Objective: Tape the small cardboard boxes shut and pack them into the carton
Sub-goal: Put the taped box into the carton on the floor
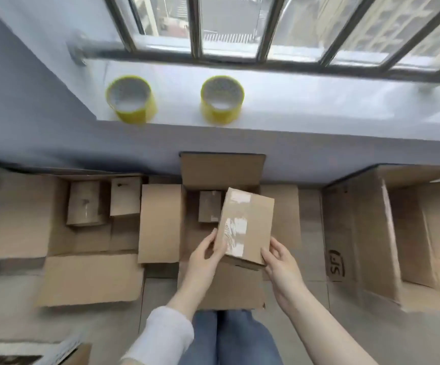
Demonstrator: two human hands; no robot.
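At centre frame the left hand (205, 252) and right hand (279, 262) had their grip clamped on the near corners of the taped small box (250, 219), tilted above the open carton (222, 169); inside, another box (209, 206) left free room to its right.

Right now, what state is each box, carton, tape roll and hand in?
Middle carton: open, one small box inside.
Held box: taped shut, tilted over the middle carton.
Left hand: grips its left edge.
Right hand: grips its near corner.
Left carton: open, two small boxes inside.
Right carton: open.
Tape rolls: idle on the sill.
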